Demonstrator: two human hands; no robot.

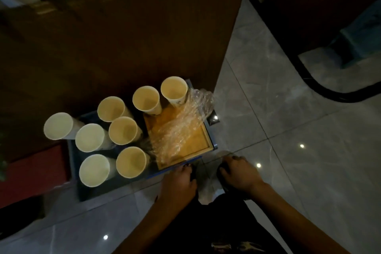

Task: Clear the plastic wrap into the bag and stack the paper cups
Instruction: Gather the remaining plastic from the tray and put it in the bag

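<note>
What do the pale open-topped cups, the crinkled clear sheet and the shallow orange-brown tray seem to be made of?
The pale open-topped cups look like matte paper: thin rolled rims, dull cream insides. The crinkled clear sheet looks like thin glossy plastic film: see-through, creased, catching highlights. The shallow orange-brown tray is probably wood with a smooth finish, given its square raised edges and warm tone; dim light leaves the grain unclear.

- Paper cups [123,130]: eight, cream-white, upright, mouths open, standing unstacked in a loose cluster.
- Plastic wrap [181,121]: clear, crumpled sheet lying just right of the cups.
- Bag [204,183]: thin, translucent, held between both hands.
</note>
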